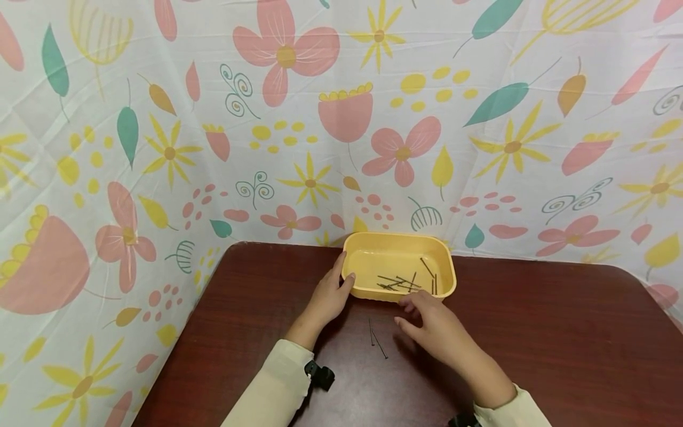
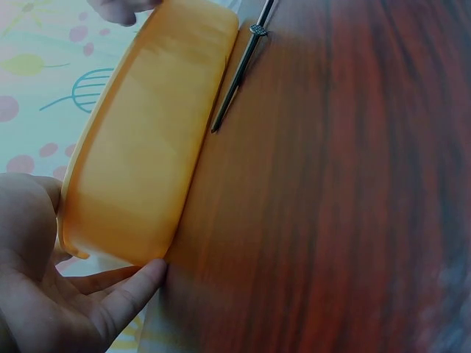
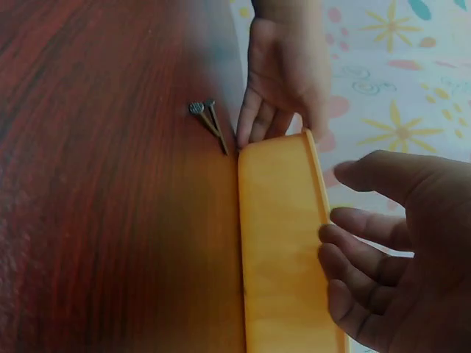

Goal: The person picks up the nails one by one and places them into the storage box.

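Observation:
A yellow plastic tray [image 1: 368, 292] sits near the far edge of the table, with several dark nails [image 1: 397, 283] lying loose in its front right part. My left hand [image 1: 328, 296] grips the tray's left end, thumb by the rim at the front corner. In the left wrist view, fingertips touch the tray's lower corner. Just outside the tray's front right side hovers my right hand [image 1: 437, 329], its fingers loosely bent and nothing seen between them. Two nails [image 1: 377, 344] lie on the table between my hands, their heads close together in the right wrist view [image 3: 210, 121].
The dark red-brown wooden table [image 1: 555, 332] spreads out on both sides of the tray. A white cloth [image 1: 299, 178] printed with flowers and leaves hangs behind the table and along its left. Black straps [image 1: 320, 375] sit on the wrists over pale sleeves.

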`<state>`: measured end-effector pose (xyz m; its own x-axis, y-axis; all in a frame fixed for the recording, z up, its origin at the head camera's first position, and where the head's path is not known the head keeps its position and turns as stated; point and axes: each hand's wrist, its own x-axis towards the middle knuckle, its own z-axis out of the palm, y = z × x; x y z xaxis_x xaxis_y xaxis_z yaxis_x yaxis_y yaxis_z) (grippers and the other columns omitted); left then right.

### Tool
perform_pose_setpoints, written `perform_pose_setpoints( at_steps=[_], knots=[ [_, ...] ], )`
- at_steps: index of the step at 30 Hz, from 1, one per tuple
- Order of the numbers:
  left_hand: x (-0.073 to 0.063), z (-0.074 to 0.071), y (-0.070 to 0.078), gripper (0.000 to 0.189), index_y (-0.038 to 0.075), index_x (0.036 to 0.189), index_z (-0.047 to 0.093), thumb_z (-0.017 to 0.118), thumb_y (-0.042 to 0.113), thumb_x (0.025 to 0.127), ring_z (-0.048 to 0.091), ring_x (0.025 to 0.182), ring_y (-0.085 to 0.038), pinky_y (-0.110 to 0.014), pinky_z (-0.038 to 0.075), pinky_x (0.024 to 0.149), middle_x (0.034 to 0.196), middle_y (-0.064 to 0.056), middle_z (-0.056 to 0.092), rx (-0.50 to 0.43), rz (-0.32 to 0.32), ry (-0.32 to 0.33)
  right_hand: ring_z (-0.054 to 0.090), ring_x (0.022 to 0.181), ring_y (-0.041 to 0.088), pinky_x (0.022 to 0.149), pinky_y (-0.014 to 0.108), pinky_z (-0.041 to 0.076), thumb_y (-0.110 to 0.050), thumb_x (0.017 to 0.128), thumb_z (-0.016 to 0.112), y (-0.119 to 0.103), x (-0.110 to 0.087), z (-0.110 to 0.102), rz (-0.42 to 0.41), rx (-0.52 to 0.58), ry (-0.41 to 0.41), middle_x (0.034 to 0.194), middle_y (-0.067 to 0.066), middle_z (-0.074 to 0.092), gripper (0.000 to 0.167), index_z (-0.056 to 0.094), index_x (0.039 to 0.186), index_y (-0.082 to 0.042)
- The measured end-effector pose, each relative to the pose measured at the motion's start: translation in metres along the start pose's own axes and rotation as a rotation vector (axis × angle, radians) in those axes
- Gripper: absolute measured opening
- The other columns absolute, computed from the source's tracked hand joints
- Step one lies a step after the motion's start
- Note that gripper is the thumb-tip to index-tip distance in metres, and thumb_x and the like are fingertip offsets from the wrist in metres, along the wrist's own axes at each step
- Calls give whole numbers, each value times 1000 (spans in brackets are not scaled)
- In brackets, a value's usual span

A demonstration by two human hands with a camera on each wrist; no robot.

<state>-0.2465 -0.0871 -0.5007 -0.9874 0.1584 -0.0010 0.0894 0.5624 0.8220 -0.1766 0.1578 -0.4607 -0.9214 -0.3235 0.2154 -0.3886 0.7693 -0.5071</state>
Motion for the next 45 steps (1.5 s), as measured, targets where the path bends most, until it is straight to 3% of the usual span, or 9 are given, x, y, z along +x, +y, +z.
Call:
perform_pose_setpoints(
  at_steps=[12,26,35,45],
  knots=[
    [0,0,1,65,32,164,15,43,43,107,38,147,-40,-58,33,118,162,-17,35,0,-5,2,60,83,5,73,26,52,-26,89,78,-3,-3,11,-8,31,-218,92,-7,63,23,67,106,-15],
    [0,-1,2,64,32,164,13,43,42,108,37,147,-41,-60,32,118,163,-17,33,-10,-6,-5,55,78,3,68,24,48,-27,85,81,-5,-6,21,-76,17,-247,89,-8,59,21,66,96,-17],
    [0,0,2,65,32,164,13,43,43,107,38,146,-41,-60,33,117,162,-18,35,-5,-2,-1,47,71,1,64,24,44,-34,82,84,-10,-10,28,-40,-13,-294,84,-8,54,30,65,95,-15],
    [0,1,0,65,31,164,14,43,43,107,38,147,-41,-59,34,117,162,-17,35,1,6,0,44,64,0,60,23,40,-26,82,83,-9,-13,33,-47,-33,-288,74,-9,52,25,61,88,-16]
  ],
)
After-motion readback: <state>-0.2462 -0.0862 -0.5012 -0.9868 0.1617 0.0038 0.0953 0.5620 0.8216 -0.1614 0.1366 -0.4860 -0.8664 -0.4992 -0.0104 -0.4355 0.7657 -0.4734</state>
